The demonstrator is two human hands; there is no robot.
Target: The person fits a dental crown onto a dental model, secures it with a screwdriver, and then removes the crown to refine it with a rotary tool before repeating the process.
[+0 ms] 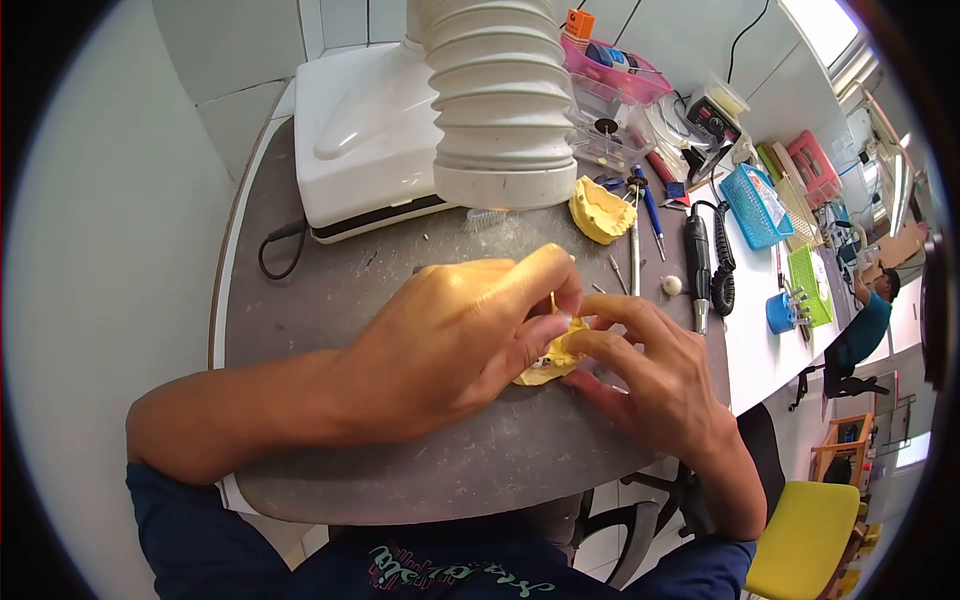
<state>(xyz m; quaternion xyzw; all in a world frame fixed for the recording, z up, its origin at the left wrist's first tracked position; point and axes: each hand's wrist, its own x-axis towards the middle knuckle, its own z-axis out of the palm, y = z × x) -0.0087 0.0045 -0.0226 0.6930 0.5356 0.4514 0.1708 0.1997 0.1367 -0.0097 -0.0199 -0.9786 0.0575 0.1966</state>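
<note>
A yellow plaster dental cast rests low over the grey worktop in front of me, its upper side partly covered by my fingers. Small dark and whitish spots show on its tooth row. My right hand grips the cast from the right, with thumb and fingers around its edge. From the left, my left hand reaches over the cast with thumb and index finger pinched together at its teeth. Whatever lies in that pinch is hidden or too small to name. Another yellow dental cast stands farther back, beyond my right hand.
A white ribbed suction hose hangs above the worktop, beside a white machine housing. To the right lie a black handpiece with a coiled cord, a blue pen and a blue basket. A person sits far right.
</note>
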